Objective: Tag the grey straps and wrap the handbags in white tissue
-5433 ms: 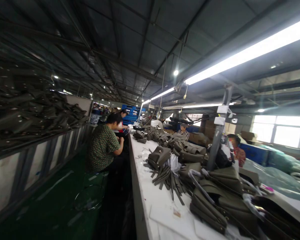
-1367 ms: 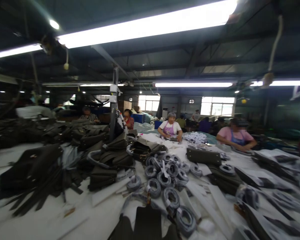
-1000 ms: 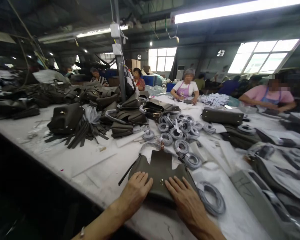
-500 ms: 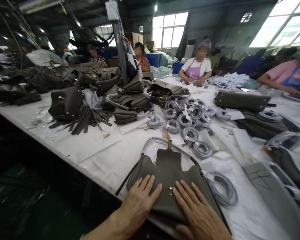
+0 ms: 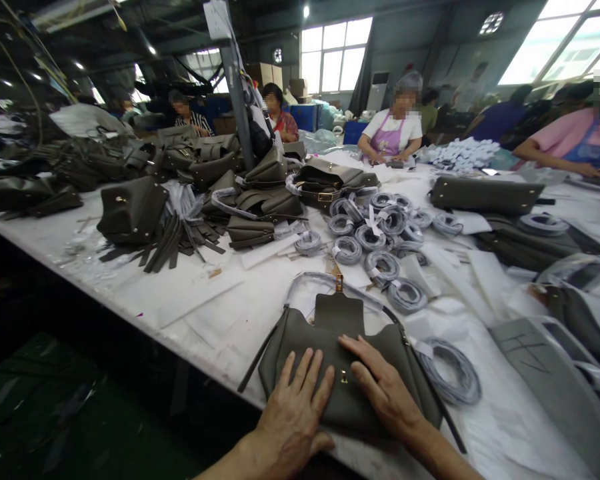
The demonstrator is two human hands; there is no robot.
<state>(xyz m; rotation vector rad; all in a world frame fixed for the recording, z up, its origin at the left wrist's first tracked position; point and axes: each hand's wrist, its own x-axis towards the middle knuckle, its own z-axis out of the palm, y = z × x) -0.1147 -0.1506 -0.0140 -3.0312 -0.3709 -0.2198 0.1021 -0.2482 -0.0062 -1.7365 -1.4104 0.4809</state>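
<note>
A dark olive handbag (image 5: 330,333) lies on the white table near its front edge. Its flap (image 5: 337,312) points away from me, with a gold clasp at the tip, and a wrapped handle (image 5: 300,283) arches behind it. My left hand (image 5: 297,400) rests flat on the bag's left front, fingers stretched out. On the right side, my right hand (image 5: 383,383) touches the bag with fingers extended and partly turned on edge. Between the hands shows a small gold lock plate (image 5: 344,377) on the bag's front.
Several coiled wrapped straps (image 5: 383,267) lie beyond the bag, and one coil (image 5: 450,370) sits at its right. A grey box (image 5: 545,360) stands farther right. Olive bags (image 5: 135,210) are heaped at the left and back. Co-workers (image 5: 393,130) sit across the table.
My right hand has turned and slid up toward the flap, its fingers now angled left. My left hand has shifted slightly right and stays flat on the bag.
</note>
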